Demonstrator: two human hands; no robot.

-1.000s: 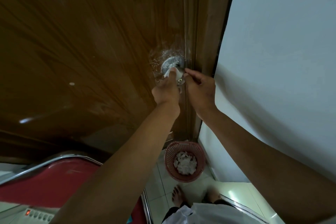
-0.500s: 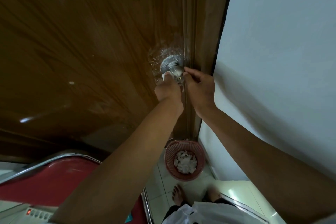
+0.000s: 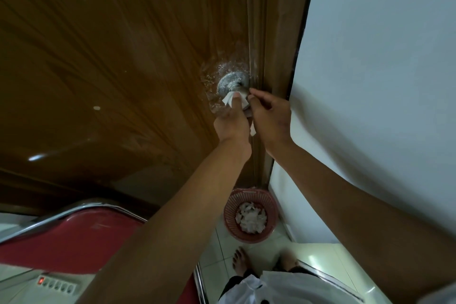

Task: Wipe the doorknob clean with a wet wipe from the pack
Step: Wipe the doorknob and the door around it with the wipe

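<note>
Doorknob, a round metal fitting on the brown door, sits right of centre in the frame, close to the door's edge and the frame strip beside the pale wall. A white wipe is pressed against the knob's lower side by the left hand, whose thumb lies over the sheet; a loose corner of the wipe shows below, between the two hands. The right hand is at the knob's right side with its fingertips closed toward it; whether they pinch the knob, the wipe, or both cannot be told from this view. White specks and a dull film ring the door surface around the knob plate. The wipe is judged light, limp and damp: it will fold and bunch under the thumb instead of keeping its shape, so it is best held bunched against the pads of the fingers and wrapped around the knob, not pinched by an edge. The knob is judged rigid, smooth and fixed to the door, slippery once wet, and likely to turn under pressure; steadying it on one side while the other hand rubs would suit. At lower centre, a red basket of crumpled white pieces stands on the floor. The wipe pack is not in view.
</note>
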